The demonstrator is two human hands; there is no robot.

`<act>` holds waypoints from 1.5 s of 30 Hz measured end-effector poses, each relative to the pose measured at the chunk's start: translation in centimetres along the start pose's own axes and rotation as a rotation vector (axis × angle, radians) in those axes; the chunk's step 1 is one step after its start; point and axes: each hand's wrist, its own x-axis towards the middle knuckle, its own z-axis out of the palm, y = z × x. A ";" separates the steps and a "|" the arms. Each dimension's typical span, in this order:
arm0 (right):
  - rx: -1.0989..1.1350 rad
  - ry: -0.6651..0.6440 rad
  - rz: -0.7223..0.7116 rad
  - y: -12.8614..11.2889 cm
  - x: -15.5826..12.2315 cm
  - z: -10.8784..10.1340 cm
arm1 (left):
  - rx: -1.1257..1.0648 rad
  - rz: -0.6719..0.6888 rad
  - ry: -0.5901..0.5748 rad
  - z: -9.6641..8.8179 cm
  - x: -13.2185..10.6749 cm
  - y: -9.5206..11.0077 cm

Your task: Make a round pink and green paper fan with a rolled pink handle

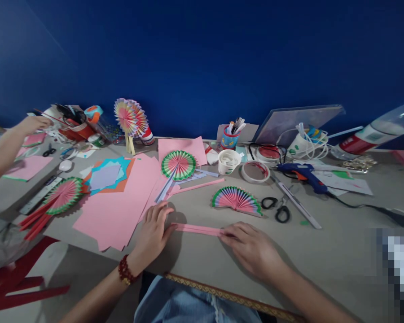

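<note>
A narrow folded pink paper strip point(197, 229) lies on the table between my two hands. With its thumb, my left hand point(154, 229) holds the strip's left end, the other fingers curled just above. At the opposite end, my right hand point(251, 246) grips the strip with fingers bunched together, hiding that tip. Just beyond the right hand rests a half-round pleated paper fan point(236, 200) with a green edge. A round pleated fan point(178, 165) with pale stick handles lies farther back. Large pink sheets point(116, 215) spread out beside my left hand.
Black-handled scissors point(283, 211), a utility knife point(298, 202), a tape roll point(255, 172) and a blue glue gun point(305, 174) lie to the right. A white cup point(229, 161) stands behind. Another person's arm point(10, 146) reaches in at far left, near a red-handled fan point(63, 196).
</note>
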 end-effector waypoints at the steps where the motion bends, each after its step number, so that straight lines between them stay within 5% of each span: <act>1: -0.002 0.004 0.000 0.0 0.0 0.0 | 0.018 0.001 -0.013 -0.1 0.0 0.0; 9: -0.003 0.032 -0.008 0.0 0.1 0.0 | 0.077 0.003 -0.025 -0.2 -0.6 -0.2; 15: -0.031 0.029 -0.015 0.0 0.1 0.3 | 0.167 0.460 -0.277 -0.8 -0.2 2.8; 18: -0.031 0.025 -0.005 -0.1 0.2 0.2 | 0.176 0.571 -0.357 -0.5 0.0 3.8; 37: -0.071 -0.011 0.022 -0.3 0.1 0.3 | 0.139 0.519 -0.350 0.1 -0.2 4.1; 45: -0.048 0.013 0.021 -0.3 0.2 0.3 | 0.024 0.633 -0.417 0.4 0.7 5.4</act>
